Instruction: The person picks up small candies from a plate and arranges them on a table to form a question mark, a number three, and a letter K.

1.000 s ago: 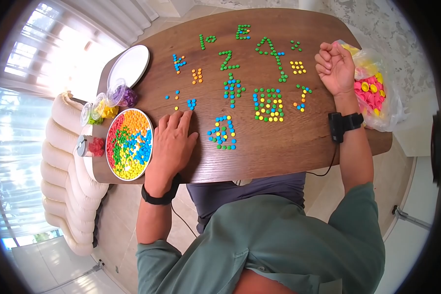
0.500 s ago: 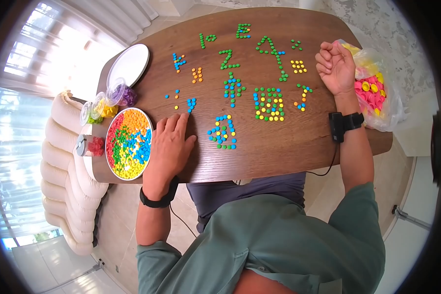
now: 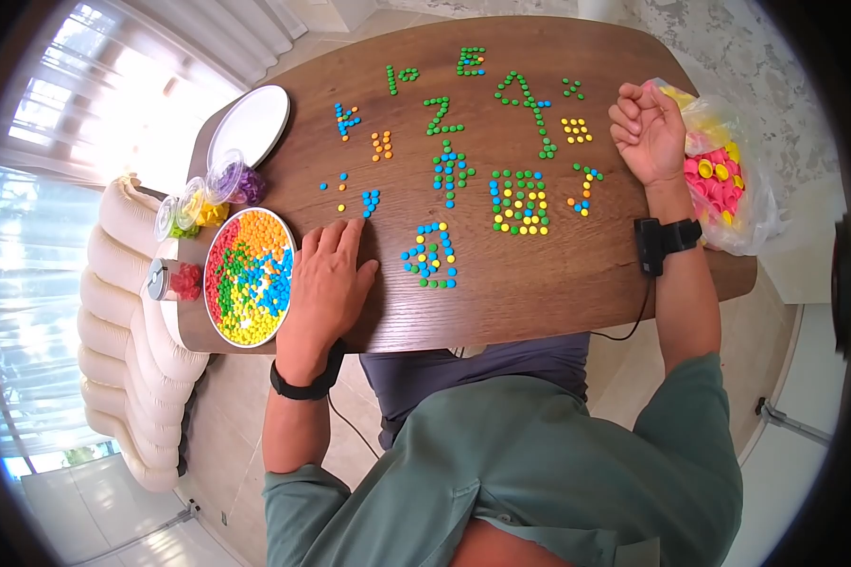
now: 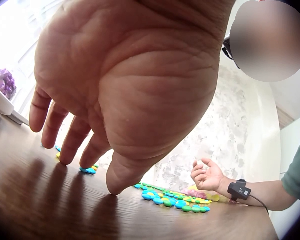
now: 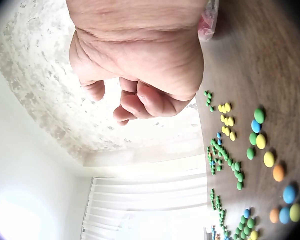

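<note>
The left hand (image 3: 329, 283) lies palm down on the brown table (image 3: 539, 302), just right of the round tray (image 3: 293, 248) of sorted coloured candies. Its fingertips rest on the wood beside a small blue candy cluster (image 3: 371, 202); in the left wrist view the fingers (image 4: 75, 140) are spread and straight. At the table's right side the right hand (image 3: 649, 132) is held palm up with loosely curled fingers, holding nothing, beside a clear bag (image 3: 719, 180) of pink and yellow pieces. Candy figures, among them a green Z shape (image 3: 437, 117) and a green-yellow square (image 3: 520, 202), lie between the hands.
A white plate (image 3: 248, 130) stands at the table's far left. Below it are clear containers holding purple (image 3: 250, 187), yellow (image 3: 208, 212) and green pieces, and a jar of red pieces (image 3: 187, 282). A dark cable (image 3: 624, 333) hangs from the right wrist's device.
The left hand has drawn back slightly toward the body from the blue cluster, mostly in the first half second. The right hand has stayed still.
</note>
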